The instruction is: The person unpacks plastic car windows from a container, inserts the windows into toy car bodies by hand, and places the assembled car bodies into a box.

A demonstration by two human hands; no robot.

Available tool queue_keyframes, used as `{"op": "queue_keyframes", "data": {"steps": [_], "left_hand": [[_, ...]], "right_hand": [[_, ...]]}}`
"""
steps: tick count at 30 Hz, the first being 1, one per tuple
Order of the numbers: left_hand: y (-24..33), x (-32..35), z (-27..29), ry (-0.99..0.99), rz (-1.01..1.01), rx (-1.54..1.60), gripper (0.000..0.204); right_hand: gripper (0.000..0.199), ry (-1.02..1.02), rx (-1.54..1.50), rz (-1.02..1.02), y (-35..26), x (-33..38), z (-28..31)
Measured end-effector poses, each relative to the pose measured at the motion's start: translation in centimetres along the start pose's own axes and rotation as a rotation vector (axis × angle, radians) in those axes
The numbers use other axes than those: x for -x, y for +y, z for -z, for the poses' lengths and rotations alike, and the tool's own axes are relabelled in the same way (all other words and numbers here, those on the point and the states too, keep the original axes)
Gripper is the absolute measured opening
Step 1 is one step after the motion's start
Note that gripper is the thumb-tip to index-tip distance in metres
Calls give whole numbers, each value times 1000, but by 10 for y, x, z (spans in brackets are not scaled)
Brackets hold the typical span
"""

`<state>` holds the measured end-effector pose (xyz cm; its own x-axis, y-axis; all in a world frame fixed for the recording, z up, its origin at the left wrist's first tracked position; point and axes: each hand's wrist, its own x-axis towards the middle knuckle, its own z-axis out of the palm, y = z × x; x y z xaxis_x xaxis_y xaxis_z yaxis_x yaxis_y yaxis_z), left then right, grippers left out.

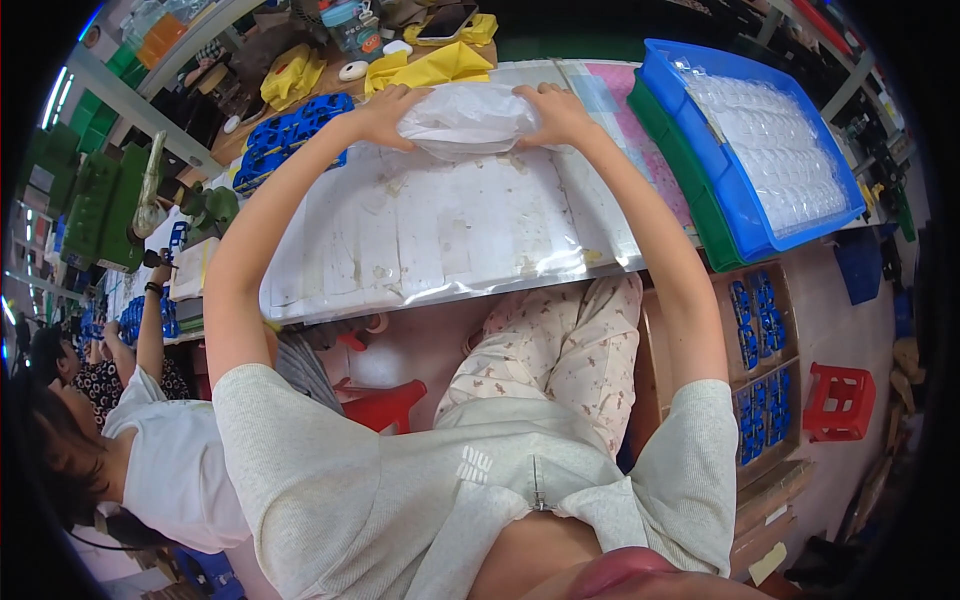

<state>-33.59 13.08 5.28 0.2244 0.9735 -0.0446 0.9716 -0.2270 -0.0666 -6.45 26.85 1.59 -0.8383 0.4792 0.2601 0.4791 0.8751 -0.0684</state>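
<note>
A crumpled white plastic bag (468, 122) lies at the far side of the white-covered table (440, 235). Both my arms stretch out to it. Its left end is in the grip of my left hand (388, 116), and my right hand (556, 114) grips the right end. The bag looks full or bunched up, but what is inside cannot be made out. Just left of my left hand sits a group of blue and black parts (290, 140). Behind the bag, yellow cloth or packaging (430, 70) lies spread out.
To the right, a blue tray (690, 130) of clear plastic packs rests on a green crate (665, 165). Wooden boxes with blue parts (760, 320) stand below, near a red stool (838, 402). A phone (448, 22) lies at the back. Co-workers (180, 460) sit at left.
</note>
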Motion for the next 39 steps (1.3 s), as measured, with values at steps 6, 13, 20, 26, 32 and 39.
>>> {"op": "queue_keyframes", "data": {"steps": [6, 13, 20, 26, 32, 39], "left_hand": [[-14, -6, 4, 160, -57, 207, 74], [-26, -21, 2, 549, -277, 359, 22], [-19, -20, -2, 800, -14, 205, 22], [35, -2, -13, 1207, 86, -1, 43], [82, 26, -70, 806, -404, -73, 42], [84, 19, -79, 540, -393, 247, 41]], "right_hand": [[91, 24, -103, -42, -5, -6, 0], [58, 246, -282, 49, -33, -45, -16], [28, 377, -346, 43, -41, -71, -15], [26, 480, -310, 73, -35, -78, 2], [26, 475, -324, 75, -34, -85, 16], [21, 524, -334, 146, -60, -86, 55]]}}
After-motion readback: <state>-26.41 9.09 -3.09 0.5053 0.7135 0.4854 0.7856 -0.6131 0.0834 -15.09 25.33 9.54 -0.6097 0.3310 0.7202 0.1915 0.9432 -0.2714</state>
